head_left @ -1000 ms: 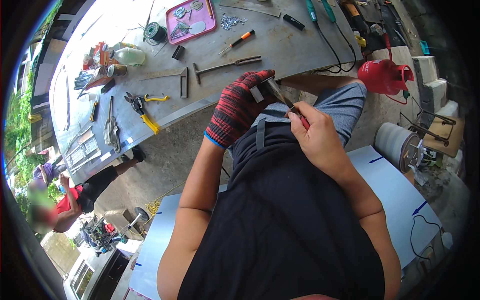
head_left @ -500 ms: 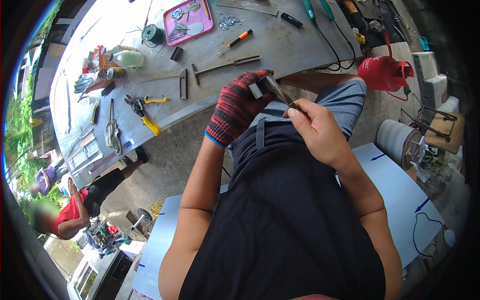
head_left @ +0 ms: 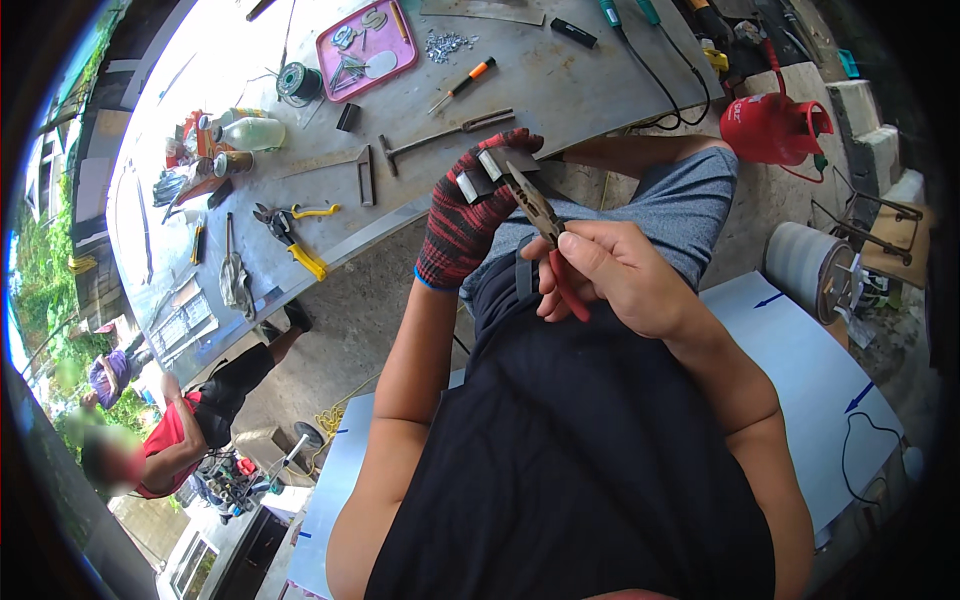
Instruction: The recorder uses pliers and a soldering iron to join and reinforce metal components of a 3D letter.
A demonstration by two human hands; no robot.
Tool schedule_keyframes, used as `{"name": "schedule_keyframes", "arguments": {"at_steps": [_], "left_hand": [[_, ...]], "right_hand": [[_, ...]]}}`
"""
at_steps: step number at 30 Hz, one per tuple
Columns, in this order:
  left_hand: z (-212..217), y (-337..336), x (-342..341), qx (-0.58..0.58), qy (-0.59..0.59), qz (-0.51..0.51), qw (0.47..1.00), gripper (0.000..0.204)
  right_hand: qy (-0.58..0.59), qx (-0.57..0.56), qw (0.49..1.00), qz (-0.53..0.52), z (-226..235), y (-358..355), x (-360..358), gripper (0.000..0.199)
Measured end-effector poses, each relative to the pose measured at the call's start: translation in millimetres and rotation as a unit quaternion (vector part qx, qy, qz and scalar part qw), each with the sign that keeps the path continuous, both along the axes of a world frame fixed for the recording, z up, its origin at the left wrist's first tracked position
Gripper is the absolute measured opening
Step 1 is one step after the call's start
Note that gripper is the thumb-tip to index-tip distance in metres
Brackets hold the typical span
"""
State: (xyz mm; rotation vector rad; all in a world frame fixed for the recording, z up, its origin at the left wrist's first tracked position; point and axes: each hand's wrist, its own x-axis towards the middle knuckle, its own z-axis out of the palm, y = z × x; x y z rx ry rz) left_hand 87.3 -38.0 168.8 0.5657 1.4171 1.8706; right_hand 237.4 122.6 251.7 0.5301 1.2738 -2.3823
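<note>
Red-handled long-nose pliers (head_left: 537, 208), slanted up-left, tips at a pale-edged dark metal piece (head_left: 489, 166)

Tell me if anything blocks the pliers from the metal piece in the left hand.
Nothing visible does. The pliers, held in the right hand, have their tips overlapping the metal piece in this view; the gloved left hand grips it without covering that spot. Whether they touch is unclear.

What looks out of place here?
Loose metal bits lie on the bench beside the pink tray, not in it, possibly spilled. Only the left hand is gloved; the right hand, holding red-handled pliers, is bare.
</note>
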Motion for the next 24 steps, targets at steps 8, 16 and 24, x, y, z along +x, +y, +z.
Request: {"name": "schedule_keyframes", "arguments": {"at_steps": [8,16,24], "left_hand": [[2.5,1.0,2.7,-0.028,0.031,-0.033,0.999,0.056],[1.7,0.9,5.8,-0.047,0.04,-0.02,0.998,0.053],[6.3,5.4,7.2,-0.027,-0.001,-0.022,0.999,0.05]], "right_hand": [[0.014,0.016,0.999,-0.033,-5.0,-5.2,-0.7,0.044],[0.01,0.004,0.999,-0.051,-4.7,-5.8,0.1,0.044],[-0.012,-0.055,0.994,-0.096,-0.4,-10.7,0.0,0.043]]}}
